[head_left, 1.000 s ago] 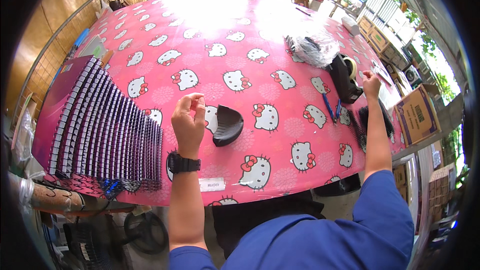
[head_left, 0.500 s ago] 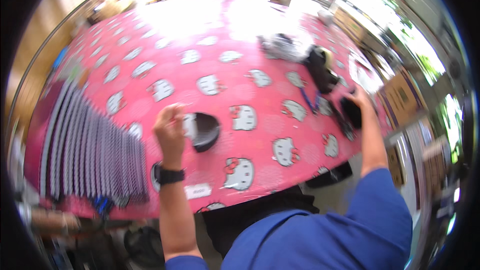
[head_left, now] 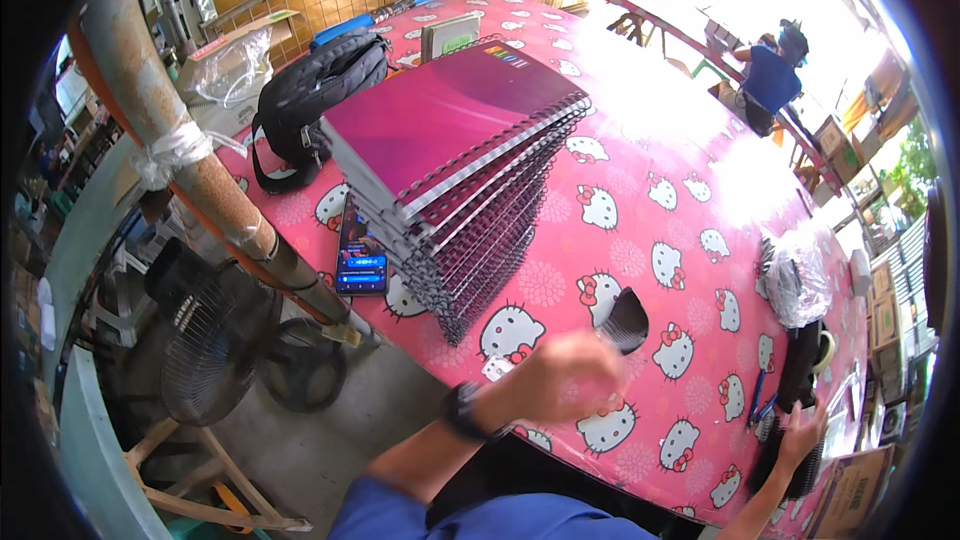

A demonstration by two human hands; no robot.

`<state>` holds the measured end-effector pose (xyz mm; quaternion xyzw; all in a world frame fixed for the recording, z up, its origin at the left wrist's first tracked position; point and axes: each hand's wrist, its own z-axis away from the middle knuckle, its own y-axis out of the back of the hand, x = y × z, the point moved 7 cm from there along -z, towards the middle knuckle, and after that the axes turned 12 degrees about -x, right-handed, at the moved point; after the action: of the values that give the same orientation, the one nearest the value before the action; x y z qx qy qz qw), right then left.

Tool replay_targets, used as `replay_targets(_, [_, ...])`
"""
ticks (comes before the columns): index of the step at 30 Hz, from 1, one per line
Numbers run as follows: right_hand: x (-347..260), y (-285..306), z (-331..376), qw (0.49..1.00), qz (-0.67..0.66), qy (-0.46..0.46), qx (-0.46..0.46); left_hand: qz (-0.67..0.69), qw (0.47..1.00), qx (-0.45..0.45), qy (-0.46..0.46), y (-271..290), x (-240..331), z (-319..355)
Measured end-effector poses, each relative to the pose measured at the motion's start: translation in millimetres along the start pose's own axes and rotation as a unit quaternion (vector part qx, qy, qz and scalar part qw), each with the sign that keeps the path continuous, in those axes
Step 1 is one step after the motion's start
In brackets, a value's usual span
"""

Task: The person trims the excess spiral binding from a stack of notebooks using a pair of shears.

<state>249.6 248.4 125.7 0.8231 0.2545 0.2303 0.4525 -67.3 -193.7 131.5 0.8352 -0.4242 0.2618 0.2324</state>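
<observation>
My left hand (head_left: 572, 376), with a black watch on its wrist, is raised over the near table edge. Its fingers are curled closed and blurred; whatever they might hold cannot be made out. Just beyond it, a dark ribbed curved piece (head_left: 629, 323) lies on the pink tablecloth. At the right, my right hand (head_left: 800, 434) rests its spread fingers on a black ribbed bundle (head_left: 772, 458). A tall stack of spiral-bound notebooks (head_left: 455, 125) with magenta covers stands left of my left hand, its coils turned toward me.
A phone (head_left: 362, 255) with a lit screen and a black backpack (head_left: 318, 98) lie beside the stack. Clear plastic wrapping (head_left: 800, 280) and blue-handled pliers or scissors (head_left: 760, 402) are at the right. A rusty pole (head_left: 205, 180) and a fan (head_left: 215, 350) stand left of the table.
The view has swung to the left, bringing the notebook stack toward the middle and the backpack and pole into sight. My left hand remains near the curved piece, my right near the black bundle.
</observation>
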Motion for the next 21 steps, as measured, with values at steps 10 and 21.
replay_targets(10, [-402,10,-36,0.791,-0.464,0.340,-0.209,-0.076,0.814,0.565,0.113,185,26,119])
replay_targets(21, [-136,-21,-41,0.932,-0.319,-0.035,-0.169,-0.863,0.460,0.009,0.208,191,-1,143])
